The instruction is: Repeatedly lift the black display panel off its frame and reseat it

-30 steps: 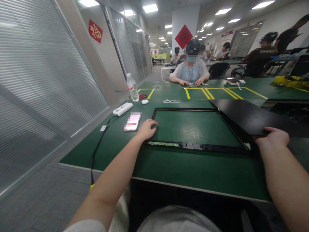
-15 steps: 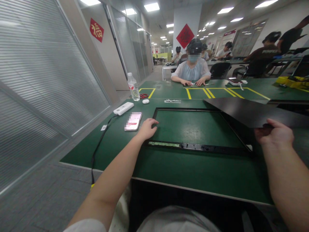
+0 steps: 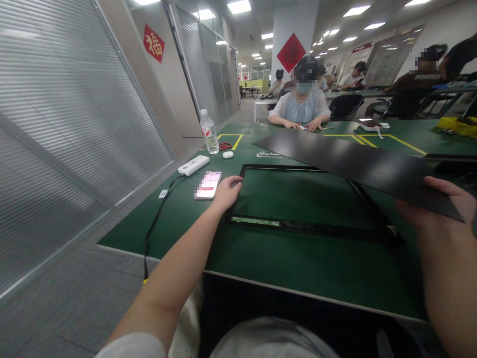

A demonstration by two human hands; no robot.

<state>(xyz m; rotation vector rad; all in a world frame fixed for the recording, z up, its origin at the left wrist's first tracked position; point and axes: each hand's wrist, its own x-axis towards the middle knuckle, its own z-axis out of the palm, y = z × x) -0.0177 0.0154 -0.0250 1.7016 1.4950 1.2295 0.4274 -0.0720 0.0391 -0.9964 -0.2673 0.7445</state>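
Note:
A thin, flat black panel (image 3: 357, 161) hangs tilted over the right part of a rectangular black frame (image 3: 316, 228) lying on the green table. My right hand (image 3: 452, 199) grips the panel by its near right edge, thumb on top and fingers underneath. At the frame's left side, my left hand (image 3: 228, 191) has its curled fingers on the rim. A narrow green circuit strip (image 3: 255, 221) runs along the near left bar of the frame. The panel hides part of the frame's far and right sides.
Left of the frame lie a phone (image 3: 208, 185), a white power bank (image 3: 194, 165) with a black cable and a small white case (image 3: 227, 154). A water bottle (image 3: 209, 132) stands behind, beside red scissors (image 3: 224, 146). Across the table (image 3: 298, 278) sits a person (image 3: 300, 107).
My right hand has brought the black panel leftward, so it now reaches over the frame's far right part. My left hand stays at the frame's left side. The view has shifted slightly.

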